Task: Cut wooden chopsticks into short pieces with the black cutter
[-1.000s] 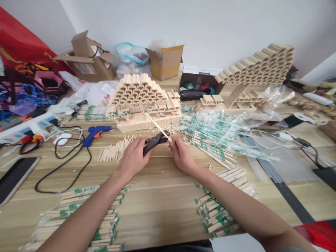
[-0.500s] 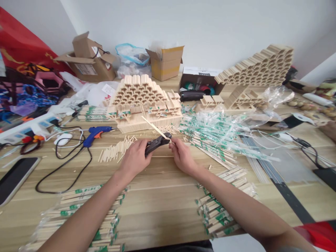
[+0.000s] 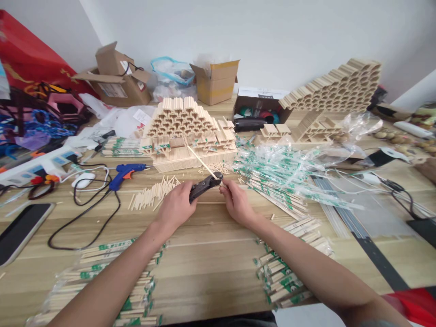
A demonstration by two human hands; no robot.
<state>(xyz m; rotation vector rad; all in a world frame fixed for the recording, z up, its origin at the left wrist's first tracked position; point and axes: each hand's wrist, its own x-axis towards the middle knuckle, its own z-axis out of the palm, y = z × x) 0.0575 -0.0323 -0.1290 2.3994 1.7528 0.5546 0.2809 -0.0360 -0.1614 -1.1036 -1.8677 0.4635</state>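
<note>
My left hand (image 3: 177, 202) is wrapped round the handles of a black hand cutter (image 3: 205, 185), its head pointing right. A thin wooden chopstick (image 3: 201, 161) passes through the cutter's head and slants up and away to the left. My right hand (image 3: 236, 200) pinches the near end of that chopstick close beside the cutter's head; its fingers hide the tip. Left of the cutter lies a row of short cut sticks (image 3: 152, 194). Beyond my hands stands a stacked structure of wooden sticks (image 3: 194, 154), with small offcuts (image 3: 218, 169) at its foot.
Wrapped chopsticks lie at the front left (image 3: 102, 281) and front right (image 3: 289, 272). Empty-looking plastic wrappers (image 3: 289, 159) heap at the right. A blue glue gun (image 3: 126, 175) with a looping cord, a phone (image 3: 23, 231) and a power strip (image 3: 44, 165) are at the left.
The chopstick's far end has tilted slightly to the right and downward. Both hands keep nearly the same place, and the whole view has shifted very slightly.
</note>
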